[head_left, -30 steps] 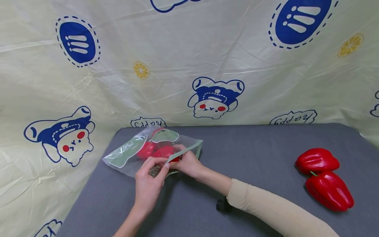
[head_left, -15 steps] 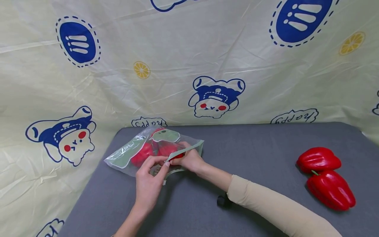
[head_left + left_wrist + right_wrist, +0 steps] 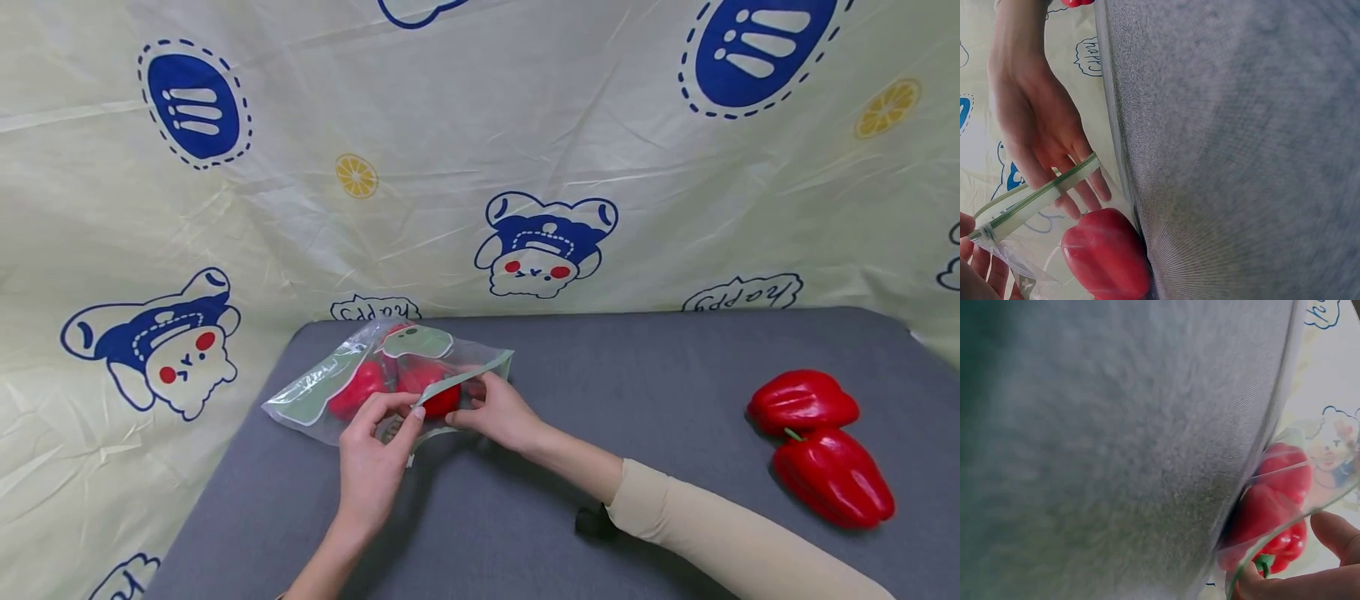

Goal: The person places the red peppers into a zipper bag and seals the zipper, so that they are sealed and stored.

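Note:
A clear zip bag [image 3: 303, 410] with green print lies at the back left of the table, several red bell peppers [image 3: 358, 390] inside. My left hand [image 3: 369, 467] pinches the near edge of its mouth between thumb and fingers, lifting the rim. At the mouth, my right hand [image 3: 504, 414] has its fingertips inside, with nothing gripped. In the left wrist view those fingers hang loosely extended behind the zip strip [image 3: 1041, 197], close above a pepper [image 3: 1107, 256]. The right wrist view shows a pepper's green stem [image 3: 1264, 562] facing the opening.
Two more red bell peppers, one farther back [image 3: 802, 404] and one nearer [image 3: 836, 479], lie together on the right of the grey table [image 3: 637, 375]. A small black object [image 3: 595, 523] shows under the right wrist. A printed cloth [image 3: 420, 250] hangs behind the table.
My right hand has let go of a bell pepper inside the bag and drawn back right toward the mouth. The peppers inside have shifted slightly. My left hand keeps its pinch on the rim.

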Action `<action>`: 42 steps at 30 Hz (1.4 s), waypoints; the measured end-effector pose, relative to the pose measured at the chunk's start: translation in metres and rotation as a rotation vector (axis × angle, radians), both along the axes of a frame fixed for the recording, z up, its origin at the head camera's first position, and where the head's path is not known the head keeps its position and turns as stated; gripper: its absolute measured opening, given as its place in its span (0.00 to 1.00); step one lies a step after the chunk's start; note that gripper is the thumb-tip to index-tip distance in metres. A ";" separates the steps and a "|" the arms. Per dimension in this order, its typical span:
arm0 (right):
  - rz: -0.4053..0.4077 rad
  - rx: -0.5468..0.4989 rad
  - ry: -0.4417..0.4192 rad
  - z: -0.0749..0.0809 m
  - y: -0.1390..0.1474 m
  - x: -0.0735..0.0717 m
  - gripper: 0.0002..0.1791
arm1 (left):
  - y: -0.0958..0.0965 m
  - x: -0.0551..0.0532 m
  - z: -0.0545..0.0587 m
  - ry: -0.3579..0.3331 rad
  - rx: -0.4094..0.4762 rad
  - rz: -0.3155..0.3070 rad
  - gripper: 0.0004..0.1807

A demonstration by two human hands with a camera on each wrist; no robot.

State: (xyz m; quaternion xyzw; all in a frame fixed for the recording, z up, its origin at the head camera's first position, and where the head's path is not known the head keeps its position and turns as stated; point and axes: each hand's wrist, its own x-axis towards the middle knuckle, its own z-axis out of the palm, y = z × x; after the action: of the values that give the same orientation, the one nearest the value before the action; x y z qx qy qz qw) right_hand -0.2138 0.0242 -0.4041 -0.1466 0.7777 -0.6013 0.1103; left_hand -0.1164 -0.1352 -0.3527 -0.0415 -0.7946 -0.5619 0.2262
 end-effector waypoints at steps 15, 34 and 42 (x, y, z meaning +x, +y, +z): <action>0.105 0.085 0.040 0.024 0.057 0.035 0.33 | -0.011 -0.013 -0.023 -0.017 0.016 -0.016 0.10; 0.037 0.267 0.212 0.048 0.120 0.069 0.32 | -0.003 0.000 0.001 -0.029 0.015 -0.030 0.10; 0.008 0.337 0.305 0.052 0.147 0.087 0.33 | -0.004 0.001 0.002 -0.029 0.019 -0.035 0.10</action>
State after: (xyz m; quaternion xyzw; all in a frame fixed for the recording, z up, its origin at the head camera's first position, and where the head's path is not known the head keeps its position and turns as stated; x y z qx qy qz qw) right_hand -0.1272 0.1713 -0.3522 -0.2182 0.8743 -0.4333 0.0169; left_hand -0.1156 -0.1389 -0.3511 -0.0451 -0.7914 -0.5740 0.2052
